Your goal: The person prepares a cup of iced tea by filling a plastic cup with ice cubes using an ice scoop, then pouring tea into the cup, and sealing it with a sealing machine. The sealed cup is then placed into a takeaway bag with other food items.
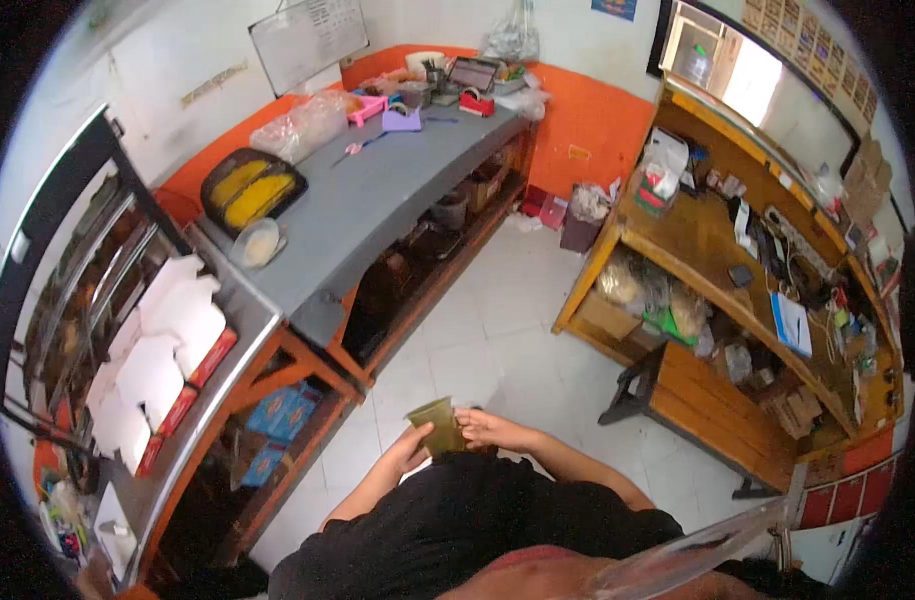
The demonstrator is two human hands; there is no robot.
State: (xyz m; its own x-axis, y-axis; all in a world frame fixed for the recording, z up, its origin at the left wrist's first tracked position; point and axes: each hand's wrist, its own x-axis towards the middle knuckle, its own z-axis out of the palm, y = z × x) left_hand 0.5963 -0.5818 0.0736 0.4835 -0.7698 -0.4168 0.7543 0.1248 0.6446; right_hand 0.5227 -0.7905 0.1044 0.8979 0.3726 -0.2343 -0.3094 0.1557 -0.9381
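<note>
Close in front of my body I hold a flat olive-green piece (435, 425) that looks like a folded sheet or pouch; its exact kind I cannot tell. My left hand (409, 448) grips its left side, thumb over the front. On the opposite edge, the fingers of my right hand (480, 428) are closed at its upper right. Below both hands is the black shirt (477, 520) on my body.
Open white boxes (157, 375) line the left counter. A long grey table (377, 180) holds a black tray (252, 190) with yellow food and a plastic cup (260, 243). At right stand a wooden bench (722, 410) and a cluttered wooden desk (692, 235).
</note>
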